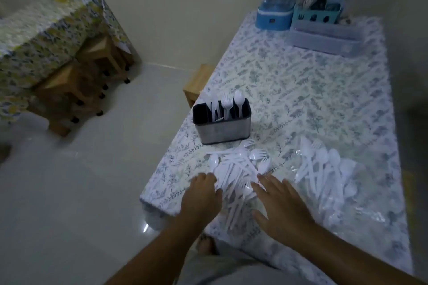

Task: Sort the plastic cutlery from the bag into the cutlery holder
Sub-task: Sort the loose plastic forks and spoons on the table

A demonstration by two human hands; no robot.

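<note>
On the floral-clothed counter (324, 99), a loose pile of white plastic cutlery (238, 169) lies between the left hand (201, 196) and right hand (282, 206), both over it with fingers extended. The cutlery holder (222, 122) stands just beyond; the clear bag (328, 176) lies right.

Two bare forearms rise from the bottom edge of the frame toward its centre, converging slightly. The left hand (202, 194), just left of centre, is seen from the back, palm down, its fingers bent downward at the tips; whether they pinch anything cannot be told. The right hand (281, 206), right of centre and slightly lower, lies flat, palm down, fingers straight and spread, pointing toward the upper left, the thumb stretched out to the left. A narrow gap separates the two hands. Between the forearms, near the bottom centre, bare toes (205, 244) show.
</note>
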